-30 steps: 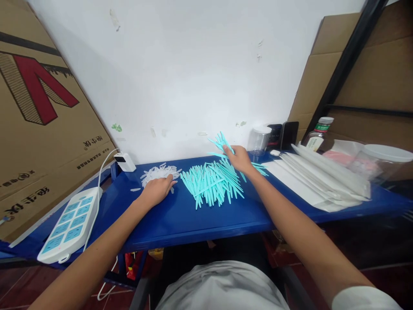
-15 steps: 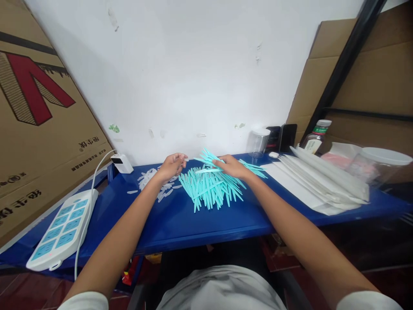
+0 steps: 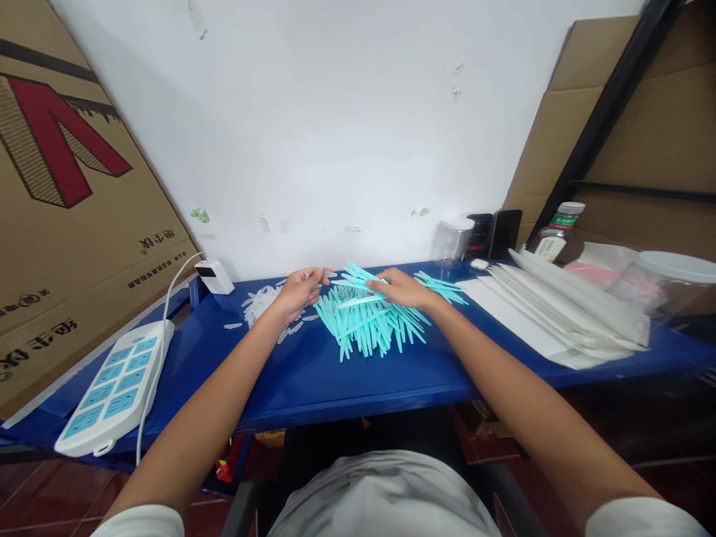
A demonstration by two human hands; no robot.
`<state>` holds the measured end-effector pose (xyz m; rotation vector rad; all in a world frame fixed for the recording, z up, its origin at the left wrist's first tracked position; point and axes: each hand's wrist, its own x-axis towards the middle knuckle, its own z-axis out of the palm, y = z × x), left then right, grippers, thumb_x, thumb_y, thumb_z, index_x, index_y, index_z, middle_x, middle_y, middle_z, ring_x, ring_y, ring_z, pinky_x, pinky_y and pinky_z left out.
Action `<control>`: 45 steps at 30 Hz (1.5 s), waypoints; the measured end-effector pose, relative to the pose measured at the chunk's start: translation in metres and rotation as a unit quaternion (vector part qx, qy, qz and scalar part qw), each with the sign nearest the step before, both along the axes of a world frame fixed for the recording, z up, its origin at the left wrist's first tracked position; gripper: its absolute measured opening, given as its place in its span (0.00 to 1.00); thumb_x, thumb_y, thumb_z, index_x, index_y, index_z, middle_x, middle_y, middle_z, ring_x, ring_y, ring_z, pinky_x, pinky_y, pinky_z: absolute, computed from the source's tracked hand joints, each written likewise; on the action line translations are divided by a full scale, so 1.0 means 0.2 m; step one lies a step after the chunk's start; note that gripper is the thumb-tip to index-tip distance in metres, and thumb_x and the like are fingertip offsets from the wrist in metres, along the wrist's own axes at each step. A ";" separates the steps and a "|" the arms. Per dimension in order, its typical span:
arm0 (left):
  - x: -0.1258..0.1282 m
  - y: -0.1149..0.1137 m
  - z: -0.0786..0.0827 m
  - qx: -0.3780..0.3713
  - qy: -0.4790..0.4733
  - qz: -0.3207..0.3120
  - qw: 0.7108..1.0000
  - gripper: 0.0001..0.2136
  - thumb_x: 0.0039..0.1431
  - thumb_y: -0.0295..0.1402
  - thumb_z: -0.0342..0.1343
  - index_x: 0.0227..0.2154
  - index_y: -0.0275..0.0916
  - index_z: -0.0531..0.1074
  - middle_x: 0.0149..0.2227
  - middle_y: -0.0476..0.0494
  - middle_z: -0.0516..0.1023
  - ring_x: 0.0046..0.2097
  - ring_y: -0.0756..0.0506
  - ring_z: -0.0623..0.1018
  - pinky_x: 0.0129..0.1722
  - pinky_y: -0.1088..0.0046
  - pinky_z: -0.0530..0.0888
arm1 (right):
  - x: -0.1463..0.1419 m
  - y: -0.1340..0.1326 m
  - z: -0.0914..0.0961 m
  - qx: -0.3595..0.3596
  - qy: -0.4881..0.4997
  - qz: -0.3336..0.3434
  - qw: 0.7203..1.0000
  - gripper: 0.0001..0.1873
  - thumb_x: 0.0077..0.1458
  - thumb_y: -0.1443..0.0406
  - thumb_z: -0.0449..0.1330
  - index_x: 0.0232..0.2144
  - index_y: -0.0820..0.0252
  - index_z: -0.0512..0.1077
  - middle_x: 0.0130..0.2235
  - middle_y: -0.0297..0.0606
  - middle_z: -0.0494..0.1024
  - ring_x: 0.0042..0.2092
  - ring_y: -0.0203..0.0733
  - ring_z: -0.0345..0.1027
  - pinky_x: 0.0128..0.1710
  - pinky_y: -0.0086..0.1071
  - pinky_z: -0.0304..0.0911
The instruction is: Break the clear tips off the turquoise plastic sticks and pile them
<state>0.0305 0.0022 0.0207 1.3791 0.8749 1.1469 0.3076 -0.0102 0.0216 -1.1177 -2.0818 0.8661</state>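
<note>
My left hand (image 3: 303,291) is closed, thumb and fingers pinching a small translucent plastic sleeve (image 3: 330,274). Beside and partly behind it lies a loose pile of similar clear sleeves (image 3: 262,302). My right hand (image 3: 400,289) is wrapped round a fanned bunch of slim turquoise plastic sticks (image 3: 356,276), their ends pointing left toward the pinched sleeve. Below that hand, a large heap of the same turquoise sticks (image 3: 366,328) spreads over the blue table (image 3: 347,388). A few more turquoise sticks (image 3: 441,286) lie to its right.
A white power strip (image 3: 115,388) and a small white plug-in device (image 3: 215,277) with a cable sit at left. To the right are flat white packets (image 3: 570,306), a clear jar (image 3: 453,242), dark phone-like slabs (image 3: 506,233) and a bottle (image 3: 556,231). A wall rises behind.
The camera view has shifted slightly. My left hand has come a little closer to the bunch, bringing the pinched sleeve near the stick ends. My right hand keeps its hold on the turquoise sticks.
</note>
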 end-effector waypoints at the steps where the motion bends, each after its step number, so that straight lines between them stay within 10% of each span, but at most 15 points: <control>1: 0.00 0.00 0.00 -0.005 -0.007 0.003 1.000 0.17 0.62 0.41 0.67 0.45 0.32 0.78 0.34 0.46 0.75 0.18 0.60 0.56 0.16 0.79 0.52 | 0.00 0.00 0.00 0.001 -0.002 0.005 1.000 0.25 0.64 0.48 0.55 0.29 0.61 0.78 0.24 0.33 0.66 0.25 0.36 0.58 0.26 0.31 0.54; 12: 0.00 0.04 -0.02 -0.107 -0.135 -0.015 0.985 0.10 0.60 0.30 0.68 0.32 0.31 0.72 0.28 0.49 0.73 0.18 0.61 0.56 0.15 0.83 0.52 | 0.01 0.02 -0.01 0.013 -0.006 0.008 1.000 0.25 0.65 0.48 0.55 0.29 0.60 0.77 0.24 0.33 0.66 0.25 0.36 0.57 0.26 0.32 0.53; 21: -0.01 0.02 0.01 -0.124 -0.169 -0.077 0.975 0.11 0.65 0.22 0.61 0.50 0.30 0.76 0.33 0.49 0.72 0.19 0.60 0.56 0.13 0.85 0.55 | 0.00 0.01 -0.01 0.014 -0.008 0.007 1.000 0.25 0.65 0.48 0.55 0.29 0.60 0.78 0.23 0.33 0.65 0.25 0.36 0.57 0.25 0.32 0.53; 29: -0.01 0.03 -0.02 -0.102 -0.133 -0.051 0.985 0.10 0.63 0.33 0.67 0.36 0.33 0.71 0.37 0.46 0.77 0.19 0.61 0.56 0.13 0.85 0.52 | 0.00 0.02 -0.02 0.019 -0.004 0.005 1.000 0.25 0.65 0.48 0.55 0.29 0.60 0.78 0.23 0.33 0.67 0.25 0.37 0.57 0.26 0.32 0.54; 40: -0.02 0.03 -0.04 -0.052 -0.052 -0.029 0.997 0.18 0.66 0.41 0.64 0.53 0.39 0.73 0.42 0.42 0.81 0.18 0.60 0.55 0.15 0.81 0.52 | 0.00 0.00 0.00 0.017 -0.012 0.005 1.000 0.25 0.64 0.48 0.55 0.29 0.60 0.78 0.23 0.33 0.67 0.25 0.37 0.58 0.27 0.33 0.53; 45: -0.01 0.03 -0.03 -0.046 -0.053 -0.004 0.998 0.15 0.64 0.42 0.65 0.43 0.40 0.69 0.48 0.39 0.83 0.18 0.60 0.54 0.16 0.81 0.50 | 0.00 0.01 -0.01 0.016 -0.012 0.012 1.000 0.25 0.65 0.48 0.55 0.29 0.60 0.77 0.23 0.33 0.65 0.25 0.36 0.57 0.26 0.32 0.53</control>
